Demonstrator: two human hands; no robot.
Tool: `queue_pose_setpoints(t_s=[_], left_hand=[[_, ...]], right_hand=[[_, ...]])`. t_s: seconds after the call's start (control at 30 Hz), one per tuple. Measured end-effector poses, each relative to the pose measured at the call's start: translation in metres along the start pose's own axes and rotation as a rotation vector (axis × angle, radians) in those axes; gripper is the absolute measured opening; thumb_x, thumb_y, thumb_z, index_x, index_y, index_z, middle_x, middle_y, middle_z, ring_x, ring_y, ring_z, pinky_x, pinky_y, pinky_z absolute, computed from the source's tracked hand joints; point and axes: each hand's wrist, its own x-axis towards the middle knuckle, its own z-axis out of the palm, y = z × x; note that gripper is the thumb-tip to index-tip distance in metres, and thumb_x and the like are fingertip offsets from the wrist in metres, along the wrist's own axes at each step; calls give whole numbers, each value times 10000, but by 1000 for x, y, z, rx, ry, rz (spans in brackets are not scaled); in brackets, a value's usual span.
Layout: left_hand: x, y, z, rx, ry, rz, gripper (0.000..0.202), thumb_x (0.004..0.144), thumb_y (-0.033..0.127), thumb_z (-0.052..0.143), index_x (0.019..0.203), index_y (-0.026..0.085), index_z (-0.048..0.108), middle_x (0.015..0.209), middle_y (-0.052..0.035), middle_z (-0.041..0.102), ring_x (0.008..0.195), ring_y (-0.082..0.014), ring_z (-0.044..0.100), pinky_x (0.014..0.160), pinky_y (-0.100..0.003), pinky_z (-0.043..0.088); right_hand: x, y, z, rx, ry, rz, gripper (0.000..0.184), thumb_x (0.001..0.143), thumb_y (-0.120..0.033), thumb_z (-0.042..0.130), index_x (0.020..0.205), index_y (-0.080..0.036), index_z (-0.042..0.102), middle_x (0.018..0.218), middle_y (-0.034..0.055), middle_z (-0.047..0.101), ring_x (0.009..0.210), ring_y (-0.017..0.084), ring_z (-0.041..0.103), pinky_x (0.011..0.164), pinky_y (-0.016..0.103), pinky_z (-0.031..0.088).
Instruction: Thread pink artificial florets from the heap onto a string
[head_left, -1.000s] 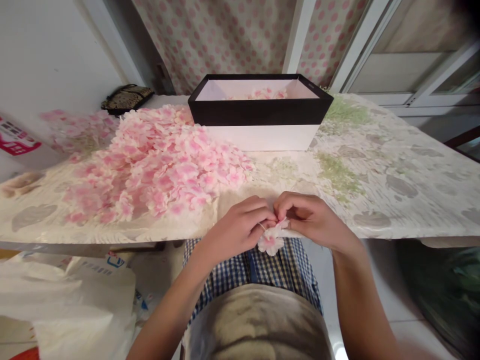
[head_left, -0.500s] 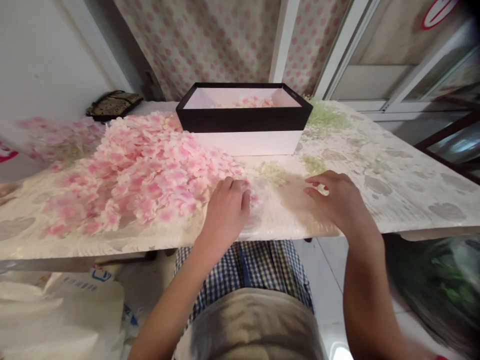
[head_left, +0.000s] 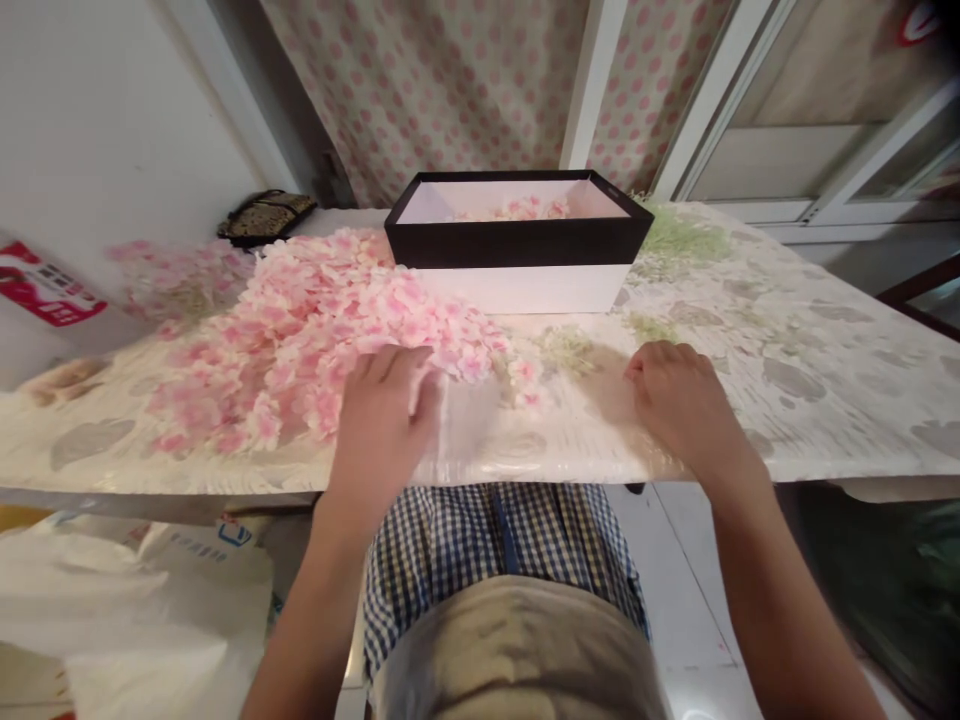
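My left hand [head_left: 382, 425] lies blurred at the front of a large heap of pink-and-white artificial flower blossoms [head_left: 315, 340], with its spread fingers touching them and nothing visibly held. My right hand [head_left: 671, 405] rests on the patterned plastic table cover [head_left: 810, 420], well right of the heap, its fingers curled and nothing showing in them. A few loose blossoms lie between my hands. Behind the heap stands a white box with a black rim [head_left: 517, 250], with pink blossoms inside it.
A dark patterned pouch [head_left: 266, 217] sits at the table's back left. A polka-dot curtain [head_left: 450, 90] hangs behind the box. White plastic bags [head_left: 135, 610] lie below the table's front edge at left. My checked clothing and apron fill the lower middle.
My left hand has moved left along the heap, its fingers now spread. My right hand has curled. One second ago, both hands were together at the table's edge, holding a blossom.
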Motion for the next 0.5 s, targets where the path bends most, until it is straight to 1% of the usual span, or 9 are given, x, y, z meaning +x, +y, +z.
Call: queue_pose_setpoints(t_s=[0.07, 0.13, 0.17, 0.23, 0.3, 0.33, 0.4, 0.47, 0.5], left_hand=[[4, -11, -4, 67, 105, -46, 190, 891, 169, 493, 1008, 222, 633, 1016, -83, 663, 1009, -298, 577, 946, -470, 426], [11, -17, -4, 119, 147, -65, 151, 856, 171, 557, 960, 239, 641, 1008, -71, 676, 1015, -310, 575, 925, -468, 429], [15, -19, -2, 143, 140, -62, 154, 839, 187, 593, 974, 242, 643, 1032, -71, 679, 1038, -321, 569, 923, -472, 426], [24, -20, 4, 196, 69, -46, 244, 818, 216, 635, 1062, 230, 635, 1112, -87, 674, 1097, -344, 551, 940, -488, 409], [32, -19, 11, 240, -19, -53, 307, 825, 214, 619, 1132, 198, 621, 1174, -109, 663, 1129, -354, 546, 954, -501, 396], [36, -19, 14, 251, -45, -71, 288, 837, 202, 593, 1123, 187, 630, 1179, -112, 666, 1128, -352, 552, 956, -502, 393], [40, -20, 18, 246, -38, -118, 207, 861, 174, 541, 1020, 186, 673, 1141, -100, 690, 1098, -341, 577, 952, -498, 393], [41, -21, 18, 220, 24, -148, 185, 870, 158, 516, 898, 190, 696, 1065, -86, 717, 1058, -334, 602, 946, -497, 394], [41, -21, 18, 191, 58, -150, 185, 872, 160, 516, 869, 189, 699, 1022, -82, 727, 1031, -327, 616, 941, -493, 400]], right_hand=[[-2, -1, 0, 31, 55, 67, 158, 828, -138, 393, 828, -183, 544, 738, 113, 594, 752, 286, 560, 705, 429, 425], [-4, -3, -1, 74, 103, 115, 199, 863, -161, 368, 923, -178, 556, 768, 117, 619, 740, 282, 575, 677, 412, 434], [-5, -5, -1, 120, 128, 128, 215, 874, -172, 369, 969, -181, 562, 813, 121, 640, 755, 277, 589, 683, 408, 444], [-5, -9, -1, 239, 187, 130, 227, 876, -183, 392, 1009, -198, 576, 899, 112, 670, 796, 257, 619, 721, 397, 471], [-6, -12, 0, 333, 231, 108, 207, 868, -187, 415, 965, -209, 596, 917, 92, 681, 822, 235, 640, 750, 380, 491], [-7, -13, 1, 353, 247, 106, 193, 866, -191, 421, 931, -209, 602, 905, 84, 683, 829, 228, 646, 752, 372, 498], [-8, -13, 2, 373, 267, 137, 171, 862, -204, 440, 883, -208, 609, 868, 74, 687, 815, 219, 655, 733, 360, 505], [-8, -12, 3, 404, 265, 184, 161, 854, -215, 467, 884, -209, 625, 829, 60, 697, 766, 209, 659, 697, 349, 510], [-8, -11, 3, 425, 258, 198, 159, 850, -217, 481, 889, -209, 635, 818, 54, 704, 747, 205, 663, 681, 343, 513]])
